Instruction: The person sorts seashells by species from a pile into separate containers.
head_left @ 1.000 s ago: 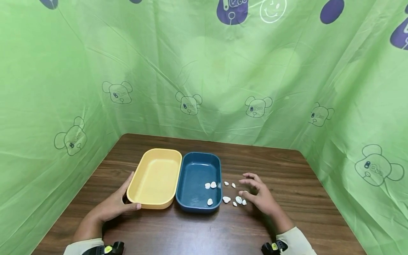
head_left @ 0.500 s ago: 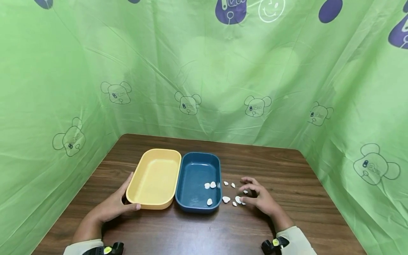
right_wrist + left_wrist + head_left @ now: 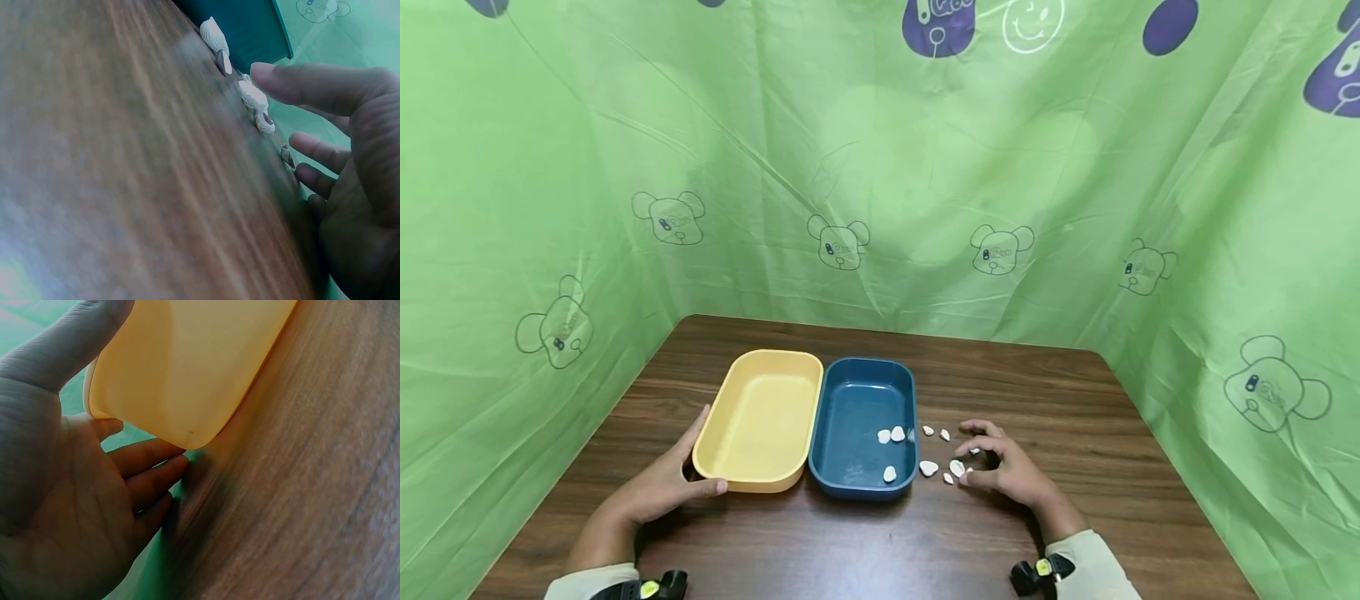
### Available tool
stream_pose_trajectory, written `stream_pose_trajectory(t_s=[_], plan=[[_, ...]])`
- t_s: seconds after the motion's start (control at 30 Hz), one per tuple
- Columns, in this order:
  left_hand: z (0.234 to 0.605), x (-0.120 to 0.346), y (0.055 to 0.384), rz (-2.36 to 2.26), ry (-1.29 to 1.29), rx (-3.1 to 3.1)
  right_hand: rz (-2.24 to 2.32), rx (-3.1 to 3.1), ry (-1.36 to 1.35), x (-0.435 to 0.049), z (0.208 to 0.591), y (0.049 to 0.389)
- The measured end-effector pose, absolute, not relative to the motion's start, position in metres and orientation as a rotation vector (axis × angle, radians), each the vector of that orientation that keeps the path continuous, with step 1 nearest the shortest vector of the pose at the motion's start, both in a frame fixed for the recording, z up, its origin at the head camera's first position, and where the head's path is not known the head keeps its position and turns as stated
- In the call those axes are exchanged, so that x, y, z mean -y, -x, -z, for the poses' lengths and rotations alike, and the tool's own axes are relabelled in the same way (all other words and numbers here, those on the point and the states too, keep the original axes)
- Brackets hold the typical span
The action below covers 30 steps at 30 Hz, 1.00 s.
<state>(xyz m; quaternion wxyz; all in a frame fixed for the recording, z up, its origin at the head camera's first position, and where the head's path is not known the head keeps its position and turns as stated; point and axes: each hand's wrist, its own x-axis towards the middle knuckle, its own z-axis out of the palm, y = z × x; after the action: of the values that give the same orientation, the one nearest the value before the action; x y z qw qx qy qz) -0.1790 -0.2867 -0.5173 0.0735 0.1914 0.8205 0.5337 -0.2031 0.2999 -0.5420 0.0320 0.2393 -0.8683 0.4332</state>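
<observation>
My left hand (image 3: 655, 487) is at the near-left corner of a yellow tray (image 3: 760, 486). Its thumb lies along the near wall and its fingers along the left side; the left wrist view shows the fingers fairly straight. Against the tray's right side stands a blue tray (image 3: 861, 492) with a few white seashells (image 3: 897, 434) inside. Over loose shells on the table, my right hand (image 3: 1011, 475) hovers with thumb and fingers apart and slightly bent. In the right wrist view the thumb is beside a ribbed white shell (image 3: 252, 97); nothing shows pinched. The hand partly hides some shells.
Loose shells (image 3: 928, 468) lie between the blue tray and my right hand. The brown wooden table (image 3: 835, 558) extends around them. A green patterned cloth (image 3: 887, 150) hangs behind and at both sides. Each wrist wears a strapped camera (image 3: 1030, 575).
My right hand has lowered slightly and its thumb has come closer to the shells beneath it. The left hand stays at the yellow tray's corner. The whole view has shifted a little.
</observation>
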Motion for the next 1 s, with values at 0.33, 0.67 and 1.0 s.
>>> stream_pose_trajectory(t_s=[0.33, 0.67, 1.0], plan=[[0.5158, 0.2873, 0.1788, -1.581, -0.562, -2.477, -1.279, 2.735, -0.728, -0.2974, 0.5386, 0.2024], [0.5155, 0.2869, 0.1777, -1.602, -0.574, -2.461, -1.231, 2.745, -0.730, -0.2967, 0.5404, 0.2015], [0.5158, 0.2878, 0.1780, -1.604, -0.568, -2.458, -1.189, 2.793, -0.690, -0.2931, 0.5373, 0.2003]])
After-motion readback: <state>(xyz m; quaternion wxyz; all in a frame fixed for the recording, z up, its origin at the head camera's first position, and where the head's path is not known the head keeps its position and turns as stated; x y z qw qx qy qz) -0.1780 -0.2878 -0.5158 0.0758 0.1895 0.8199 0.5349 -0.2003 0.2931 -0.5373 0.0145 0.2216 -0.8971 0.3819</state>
